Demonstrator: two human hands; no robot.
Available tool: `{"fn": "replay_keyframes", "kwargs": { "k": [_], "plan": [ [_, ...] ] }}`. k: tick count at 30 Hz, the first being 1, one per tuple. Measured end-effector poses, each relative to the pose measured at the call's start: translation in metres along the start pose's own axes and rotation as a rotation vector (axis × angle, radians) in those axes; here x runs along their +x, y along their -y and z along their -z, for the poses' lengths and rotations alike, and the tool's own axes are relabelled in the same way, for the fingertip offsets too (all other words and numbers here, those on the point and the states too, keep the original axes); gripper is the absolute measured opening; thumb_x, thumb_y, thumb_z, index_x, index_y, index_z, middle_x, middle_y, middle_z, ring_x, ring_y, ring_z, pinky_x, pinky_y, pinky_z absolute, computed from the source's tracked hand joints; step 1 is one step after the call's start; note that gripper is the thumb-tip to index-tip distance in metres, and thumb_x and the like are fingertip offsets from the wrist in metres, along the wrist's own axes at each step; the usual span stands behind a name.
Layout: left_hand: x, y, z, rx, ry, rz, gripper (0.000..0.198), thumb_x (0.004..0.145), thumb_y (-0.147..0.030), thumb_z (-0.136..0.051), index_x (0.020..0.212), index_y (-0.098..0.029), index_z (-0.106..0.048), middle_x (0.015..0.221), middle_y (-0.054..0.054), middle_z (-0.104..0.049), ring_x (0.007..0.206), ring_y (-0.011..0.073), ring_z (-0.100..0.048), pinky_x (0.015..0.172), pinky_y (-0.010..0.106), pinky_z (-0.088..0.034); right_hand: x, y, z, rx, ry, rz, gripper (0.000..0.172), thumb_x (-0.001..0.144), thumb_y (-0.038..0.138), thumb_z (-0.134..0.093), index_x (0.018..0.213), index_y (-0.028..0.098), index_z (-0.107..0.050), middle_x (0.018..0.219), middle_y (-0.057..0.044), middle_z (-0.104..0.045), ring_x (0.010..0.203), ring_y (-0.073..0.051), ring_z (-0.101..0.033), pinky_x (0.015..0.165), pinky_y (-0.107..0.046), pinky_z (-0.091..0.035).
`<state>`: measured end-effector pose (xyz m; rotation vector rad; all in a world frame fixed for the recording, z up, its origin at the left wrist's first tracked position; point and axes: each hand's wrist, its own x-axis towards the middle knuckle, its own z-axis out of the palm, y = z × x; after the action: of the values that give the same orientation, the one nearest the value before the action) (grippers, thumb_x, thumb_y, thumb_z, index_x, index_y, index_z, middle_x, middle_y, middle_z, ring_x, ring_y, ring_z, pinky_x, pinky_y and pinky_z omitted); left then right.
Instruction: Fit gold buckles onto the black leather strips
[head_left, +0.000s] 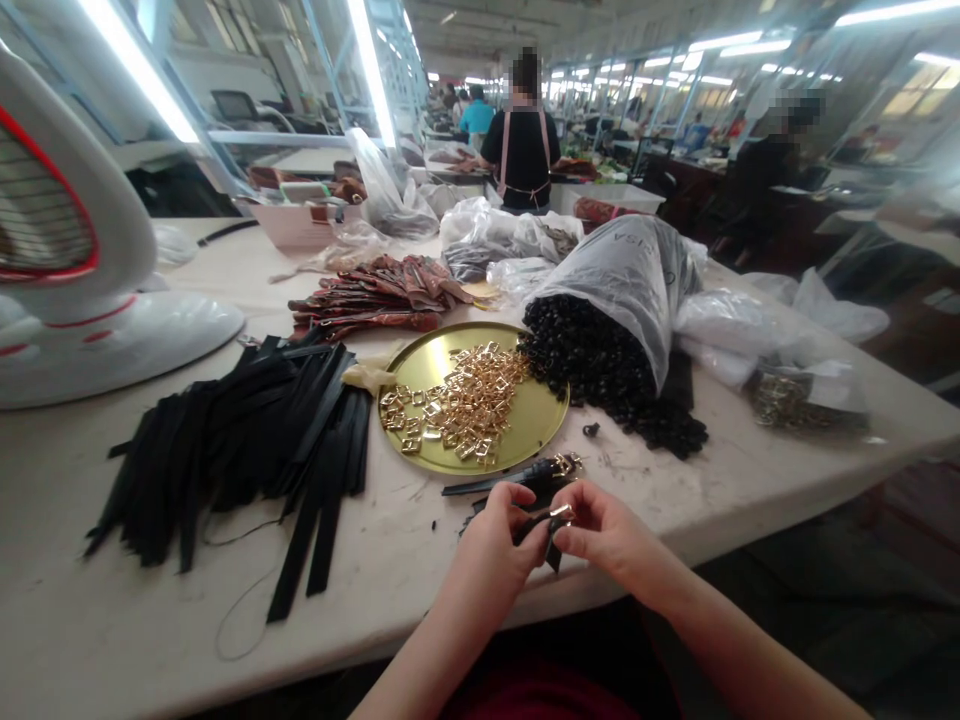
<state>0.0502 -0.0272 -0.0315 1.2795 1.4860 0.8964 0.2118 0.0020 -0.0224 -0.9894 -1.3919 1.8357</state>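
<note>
Close to the table's front edge, my left hand [508, 535] is closed around a black strap [553, 556]. My right hand [596, 525] pinches a gold buckle [561, 512] at the strap's end, and the two hands almost meet there. Fingers cover much of both pieces. Just beyond my hands lie several black straps with gold buckles [566, 464]. A round gold tray [405, 352] behind them carries a heap of loose gold buckles [480, 400]. To its right, small black pieces [592, 350] spill from a plastic bag [626, 265].
A pile of black straps [247, 440] covers the table's left part, with a loose thread near it. Brown strips [382, 290] lie behind the tray. A white heater [105, 300] stands far left, and a bag of metal parts [795, 395] at right. People are in the background.
</note>
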Motion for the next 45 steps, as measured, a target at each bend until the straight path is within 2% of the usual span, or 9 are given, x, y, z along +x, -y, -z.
{"fn": "replay_keyframes", "kwargs": {
  "k": [4,8,13,16,23,28,33,42,45],
  "plan": [
    [-0.002,-0.001,0.004,-0.048,0.104,0.033,0.014,0.073,-0.031,-0.056,0.078,-0.020,-0.050,0.067,-0.001,-0.063,0.056,0.0135,-0.058,0.055,0.024,-0.044,0.005,-0.002,0.006,-0.033,-0.066,0.033,0.035,0.067,0.041,-0.069,0.068,0.018,-0.043,0.080,0.000,-0.056,0.071,-0.013,-0.053,0.066,-0.027,-0.042],
    [-0.006,-0.001,0.005,-0.130,0.196,0.103,0.017,0.071,-0.027,-0.057,0.084,-0.019,-0.050,0.068,-0.002,-0.063,0.058,0.0141,-0.060,0.057,0.025,-0.045,0.006,-0.004,0.011,-0.158,-0.196,0.025,0.031,0.071,0.040,-0.066,0.070,0.019,-0.043,0.066,0.004,-0.052,0.060,-0.011,-0.049,0.058,-0.024,-0.039],
    [-0.007,-0.001,-0.003,-0.080,0.191,0.074,0.021,0.073,-0.027,-0.056,0.092,-0.020,-0.050,0.074,0.001,-0.067,0.064,0.0162,-0.062,0.063,0.027,-0.045,-0.003,-0.003,0.008,-0.143,-0.105,-0.032,0.028,0.074,0.039,-0.062,0.090,0.021,-0.048,0.064,0.006,-0.050,0.057,-0.010,-0.049,0.055,-0.023,-0.039],
    [-0.010,-0.002,-0.004,-0.064,0.205,0.066,0.026,0.070,-0.025,-0.059,0.094,-0.020,-0.051,0.082,0.003,-0.068,0.071,0.0171,-0.063,0.067,0.028,-0.045,-0.010,-0.001,0.007,-0.169,-0.038,-0.082,0.024,0.076,0.039,-0.059,0.087,0.019,-0.052,0.061,0.005,-0.052,0.058,-0.011,-0.051,0.057,-0.024,-0.040],
    [-0.025,-0.007,0.005,-0.213,0.290,0.266,0.013,0.070,-0.024,-0.058,0.078,-0.015,-0.053,0.062,0.001,-0.065,0.056,0.0122,-0.058,0.055,0.024,-0.043,-0.022,-0.003,0.002,-0.211,-0.093,-0.070,0.017,0.077,0.029,-0.057,0.088,0.018,-0.051,0.064,0.004,-0.052,0.060,-0.011,-0.051,0.059,-0.024,-0.041],
    [-0.031,0.002,-0.006,-0.281,0.227,0.244,0.015,0.066,-0.025,-0.062,0.073,-0.015,-0.053,0.056,-0.003,-0.061,0.052,0.0111,-0.056,0.054,0.023,-0.043,-0.031,-0.007,-0.001,-0.401,-0.045,0.036,0.008,0.077,0.020,-0.055,0.085,0.019,-0.055,0.071,0.002,-0.054,0.063,-0.011,-0.051,0.059,-0.023,-0.041],
    [-0.034,0.010,-0.014,-0.143,0.189,0.146,0.015,0.068,-0.028,-0.060,0.074,-0.017,-0.053,0.059,-0.002,-0.062,0.055,0.0139,-0.059,0.055,0.025,-0.043,-0.038,-0.009,0.003,-0.611,-0.050,0.161,0.007,0.076,0.015,-0.056,0.081,0.020,-0.057,0.074,0.002,-0.056,0.068,-0.012,-0.051,0.062,-0.023,-0.040],
    [-0.041,0.009,-0.009,0.089,0.201,0.089,0.012,0.067,-0.029,-0.059,0.070,-0.018,-0.054,0.059,-0.002,-0.065,0.055,0.0139,-0.057,0.050,0.022,-0.038,-0.045,0.004,-0.001,-0.819,0.061,0.292,0.009,0.078,0.011,-0.054,0.080,0.019,-0.058,0.077,0.000,-0.055,0.074,-0.014,-0.053,0.067,-0.024,-0.040],
    [-0.040,0.009,-0.010,0.054,0.212,0.096,0.013,0.067,-0.029,-0.060,0.066,-0.018,-0.054,0.056,-0.002,-0.064,0.052,0.0126,-0.055,0.049,0.022,-0.037,-0.044,0.008,0.001,-0.832,0.098,0.288,0.010,0.077,0.011,-0.053,0.079,0.019,-0.058,0.077,0.000,-0.055,0.075,-0.014,-0.053,0.067,-0.025,-0.040]
  ]
}}
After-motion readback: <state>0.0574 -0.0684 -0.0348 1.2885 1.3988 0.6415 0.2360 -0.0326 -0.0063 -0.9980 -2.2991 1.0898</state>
